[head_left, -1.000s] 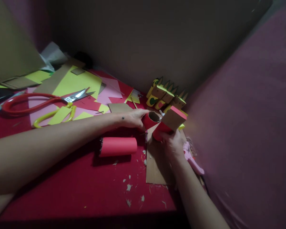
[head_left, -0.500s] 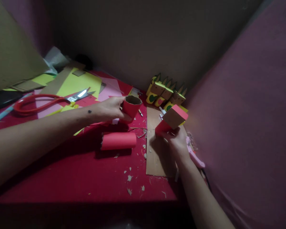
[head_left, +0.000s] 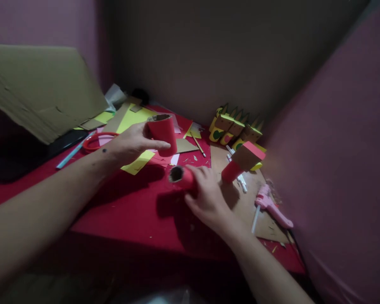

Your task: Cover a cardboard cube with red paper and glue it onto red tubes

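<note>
My left hand point(head_left: 136, 141) is closed round a wide red paper-covered cardboard tube point(head_left: 164, 131), held upright with its open end on top. Lower and to the right, my right hand point(head_left: 207, 194) grips a narrower red tube point(head_left: 184, 177), tilted so that its hollow end faces left; most of it is hidden by the fingers. Just beyond my right hand, a red tube point(head_left: 230, 172) topped with a cardboard box piece point(head_left: 245, 157) stands on a brown cardboard sheet point(head_left: 256, 179).
Several yellow pencil holders point(head_left: 231, 126) line the back wall. On the right lie a pink glue gun point(head_left: 272, 207) and white glue sticks point(head_left: 241, 181). A pencil point(head_left: 199, 145), paper scraps point(head_left: 139, 162) and red-handled scissors point(head_left: 90, 143) spread leftward. A cardboard panel point(head_left: 44, 84) leans at left.
My right hand has let go of the box-topped tube, moved left and picked up the narrower tube from the table. The wide tube has been raised slightly in my left hand; the view has shifted.
</note>
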Motion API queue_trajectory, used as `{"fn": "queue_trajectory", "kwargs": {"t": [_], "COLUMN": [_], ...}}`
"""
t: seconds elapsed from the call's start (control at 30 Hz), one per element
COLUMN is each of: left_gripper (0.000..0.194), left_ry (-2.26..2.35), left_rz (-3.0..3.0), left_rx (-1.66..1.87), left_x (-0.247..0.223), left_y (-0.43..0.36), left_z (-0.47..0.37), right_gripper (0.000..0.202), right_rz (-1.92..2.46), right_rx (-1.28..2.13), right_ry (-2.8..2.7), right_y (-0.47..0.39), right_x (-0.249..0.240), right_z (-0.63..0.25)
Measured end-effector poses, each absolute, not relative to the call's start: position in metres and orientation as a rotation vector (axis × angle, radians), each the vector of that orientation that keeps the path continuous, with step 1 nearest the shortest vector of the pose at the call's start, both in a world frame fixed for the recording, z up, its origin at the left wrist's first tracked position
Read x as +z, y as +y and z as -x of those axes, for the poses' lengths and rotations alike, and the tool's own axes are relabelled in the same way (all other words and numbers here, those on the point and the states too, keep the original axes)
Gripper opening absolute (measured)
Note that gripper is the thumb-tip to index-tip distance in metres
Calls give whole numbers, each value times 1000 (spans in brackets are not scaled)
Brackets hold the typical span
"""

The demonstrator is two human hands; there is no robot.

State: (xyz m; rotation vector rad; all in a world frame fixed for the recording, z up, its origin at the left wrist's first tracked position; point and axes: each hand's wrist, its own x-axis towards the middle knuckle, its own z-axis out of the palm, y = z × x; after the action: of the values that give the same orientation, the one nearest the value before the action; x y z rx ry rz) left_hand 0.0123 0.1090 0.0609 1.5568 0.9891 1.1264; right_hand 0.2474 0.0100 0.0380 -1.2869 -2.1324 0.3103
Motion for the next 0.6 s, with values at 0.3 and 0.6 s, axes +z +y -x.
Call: {"fn": "queue_trajectory", "kwargs": {"t": [0.3,0.6], "left_gripper": [38,47], "left_ry": [863,734], "left_rz": [-1750,-1863], "left_rx": [661,624], "left_x": [48,29], "left_y": [81,80], "left_z": [-27,-41], "right_gripper": [36,39], "right_rz": [1183,1122], "right_rx": [894,855], "right_ry": [-1468,-1519], "right_y": [13,20], "right_x": [18,-4], "right_z": [-262,-266]}}
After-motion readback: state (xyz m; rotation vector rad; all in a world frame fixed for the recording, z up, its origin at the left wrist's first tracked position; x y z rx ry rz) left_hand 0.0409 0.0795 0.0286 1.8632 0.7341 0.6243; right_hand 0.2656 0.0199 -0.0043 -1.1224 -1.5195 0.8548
